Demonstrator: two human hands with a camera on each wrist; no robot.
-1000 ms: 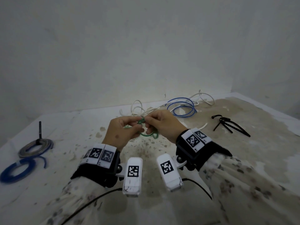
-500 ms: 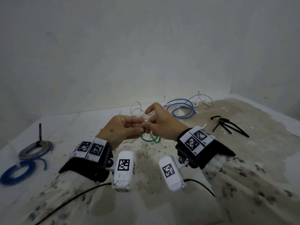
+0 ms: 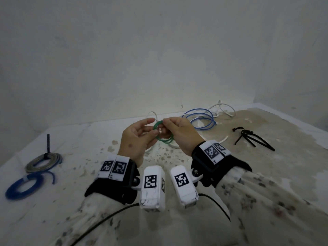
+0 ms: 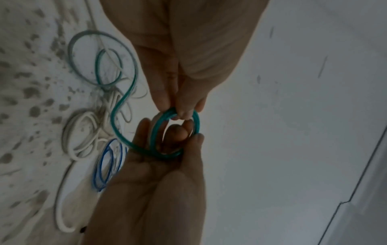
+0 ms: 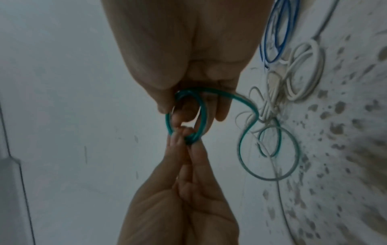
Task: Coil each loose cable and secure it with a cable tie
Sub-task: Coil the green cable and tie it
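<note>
Green cable (image 3: 162, 133), partly wound into a small coil, is held above the table (image 3: 266, 174); left hand (image 3: 137, 141) and right hand (image 3: 179, 134) both pinch the coil, its tail trailing down.

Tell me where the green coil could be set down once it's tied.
Bare floor lies between the grey coil and left hand, and between the black cable ties and right sleeve. It is crowded behind the hands: white cables and blue cable tangle there, trailing the green cable.
</note>
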